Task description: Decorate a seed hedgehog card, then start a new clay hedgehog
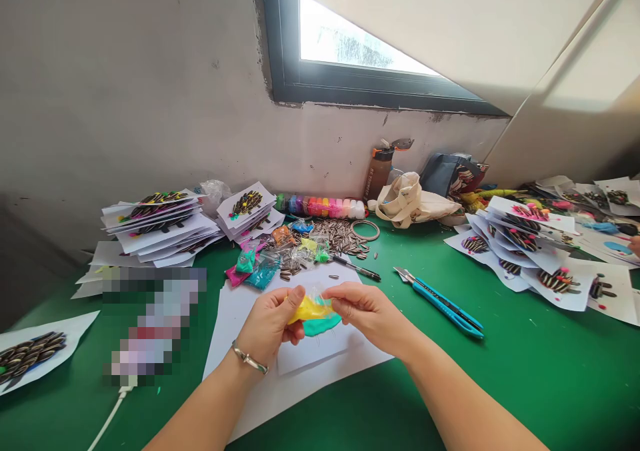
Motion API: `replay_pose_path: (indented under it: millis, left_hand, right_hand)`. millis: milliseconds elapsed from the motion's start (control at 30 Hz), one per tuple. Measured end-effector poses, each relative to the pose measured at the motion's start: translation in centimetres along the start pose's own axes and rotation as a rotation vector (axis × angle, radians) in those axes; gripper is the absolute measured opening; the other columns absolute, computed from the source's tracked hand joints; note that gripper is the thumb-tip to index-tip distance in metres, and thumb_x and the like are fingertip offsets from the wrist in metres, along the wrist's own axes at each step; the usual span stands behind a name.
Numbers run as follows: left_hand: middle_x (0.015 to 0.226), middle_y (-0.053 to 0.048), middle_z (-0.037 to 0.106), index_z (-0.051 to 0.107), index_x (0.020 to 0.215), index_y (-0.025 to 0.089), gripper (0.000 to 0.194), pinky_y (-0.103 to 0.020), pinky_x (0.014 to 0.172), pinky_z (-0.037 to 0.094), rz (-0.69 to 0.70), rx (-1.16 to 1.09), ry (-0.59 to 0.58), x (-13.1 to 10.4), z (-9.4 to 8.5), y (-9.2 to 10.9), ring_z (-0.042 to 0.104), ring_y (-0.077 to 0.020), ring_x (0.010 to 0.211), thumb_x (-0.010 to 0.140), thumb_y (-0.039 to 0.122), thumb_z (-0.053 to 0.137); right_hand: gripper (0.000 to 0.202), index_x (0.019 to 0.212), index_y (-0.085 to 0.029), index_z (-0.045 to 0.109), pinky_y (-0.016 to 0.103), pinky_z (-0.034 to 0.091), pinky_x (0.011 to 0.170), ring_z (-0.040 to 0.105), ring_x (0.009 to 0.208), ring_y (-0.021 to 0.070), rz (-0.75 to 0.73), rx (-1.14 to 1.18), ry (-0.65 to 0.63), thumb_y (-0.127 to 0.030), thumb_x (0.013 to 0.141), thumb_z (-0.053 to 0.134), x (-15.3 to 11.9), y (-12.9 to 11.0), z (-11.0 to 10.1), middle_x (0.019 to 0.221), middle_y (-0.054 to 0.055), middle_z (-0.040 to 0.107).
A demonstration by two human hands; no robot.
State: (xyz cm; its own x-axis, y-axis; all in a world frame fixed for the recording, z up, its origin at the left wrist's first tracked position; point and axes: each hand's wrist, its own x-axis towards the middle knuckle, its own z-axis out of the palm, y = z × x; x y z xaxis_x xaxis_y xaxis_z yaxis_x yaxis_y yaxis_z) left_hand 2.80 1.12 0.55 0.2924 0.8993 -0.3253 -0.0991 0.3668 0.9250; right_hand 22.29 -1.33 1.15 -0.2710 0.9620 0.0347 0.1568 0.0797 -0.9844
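Note:
A small clear bag of yellow clay [309, 309] is held between both hands above white paper. My left hand [273, 319] is closed on its left side, thumb on top. My right hand [361, 310] pinches the clear plastic at the bag's right end. Beneath the bag, a flat turquoise clay shape [323, 325] shows on a small white sheet [320, 358], which lies over larger white paper [233, 351]. Just behind are a black pen [357, 268], sunflower seeds [340, 234] and colored clay packets [263, 272].
A blue utility knife [445, 306] lies to the right. Stacked seed pictures stand at the left [163, 234] and right [525, 238]. Along the wall are a brown bottle [379, 171], a cloth bag [407, 201] and a tape ring [365, 230]. A white cable [107, 421] runs at the front left.

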Motion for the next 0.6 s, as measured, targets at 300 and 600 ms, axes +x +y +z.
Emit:
replay_pose_path:
  millis: [300, 600]
  left_hand:
    - [0.050, 0.002, 0.055, 0.059, 0.066, 0.014, 0.051, -0.018, 0.036, 0.037, 0.013, 0.105, -0.119, 0.01, -0.08, -0.27, 0.047, -0.0068, 0.037, 0.068, 0.065, 0.068]
    - [0.059, 0.000, 0.060, 0.061, 0.070, 0.014, 0.049, -0.019, 0.038, 0.042, 0.000, 0.096, -0.183, -0.08, -0.34, -0.29, 0.051, -0.0071, 0.039, 0.067, 0.062, 0.070]
  right_hand:
    - [0.023, 0.095, -0.017, 0.068, 0.026, 0.041, 0.059, 0.050, 0.059, 0.0102, 0.175, 0.207, -0.108, -0.035, 0.086, 0.057, 0.21, 0.36, -0.39, 0.070, 0.001, 0.060]
    - [0.040, 0.118, -0.026, 0.053, 0.027, 0.046, 0.063, 0.055, 0.063, 0.0110, 0.161, 0.106, -0.040, -0.021, 0.079, 0.060, 0.11, 0.76, 0.09, 0.076, -0.003, 0.059]
